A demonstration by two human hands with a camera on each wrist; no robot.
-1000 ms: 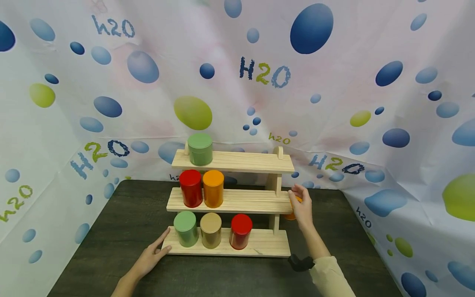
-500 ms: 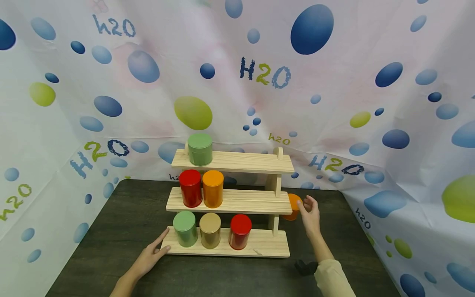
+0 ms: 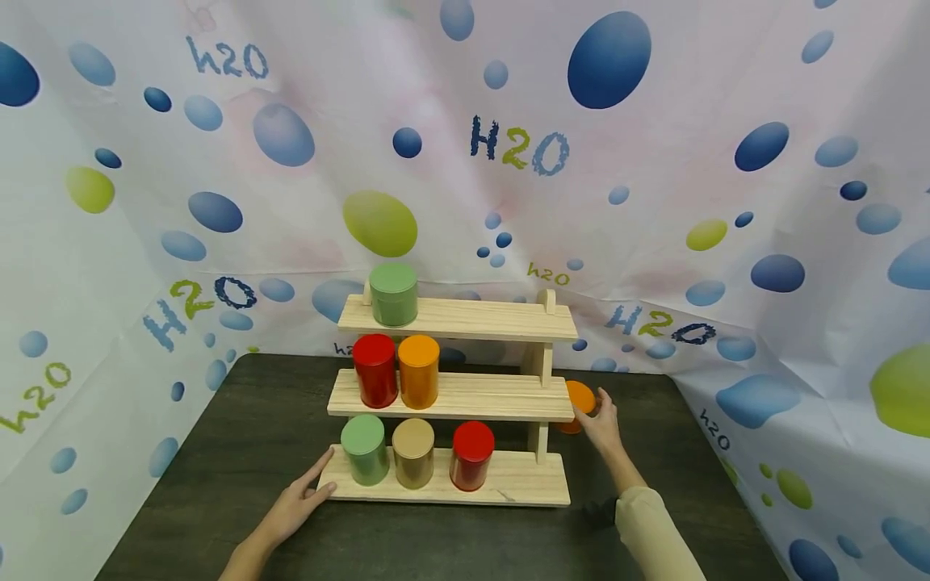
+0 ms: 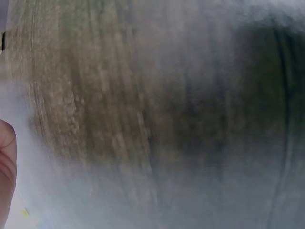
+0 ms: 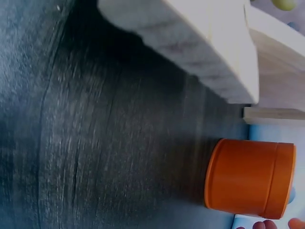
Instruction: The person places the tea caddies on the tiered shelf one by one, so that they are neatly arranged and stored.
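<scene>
A three-tier wooden shelf (image 3: 501, 488) stands on the dark table. My left hand (image 3: 289, 510) touches its lower left corner, index finger stretched along the side and thumb at the front edge. Part of that hand shows at the left edge of the left wrist view. Beside the shelf's right end, an orange canister (image 3: 579, 397) stands upright on the table, partly hidden by the middle tier. My right hand (image 3: 603, 426) is right at this canister, thumb and fingers spread by its near right side. The right wrist view shows fingertips (image 5: 269, 224) close to the orange canister (image 5: 250, 177).
On the top tier sits a green canister (image 3: 394, 295). The middle tier bears a red canister (image 3: 374, 371) and another orange canister (image 3: 419, 373). Below are a green canister (image 3: 365, 450), a gold canister (image 3: 413, 453) and a red canister (image 3: 472, 456). A patterned curtain (image 3: 450, 177) hangs behind.
My right hand has drawn back from over the orange canister to its right, then come lower along its near side. The canister stays in place. My left hand has not moved.
</scene>
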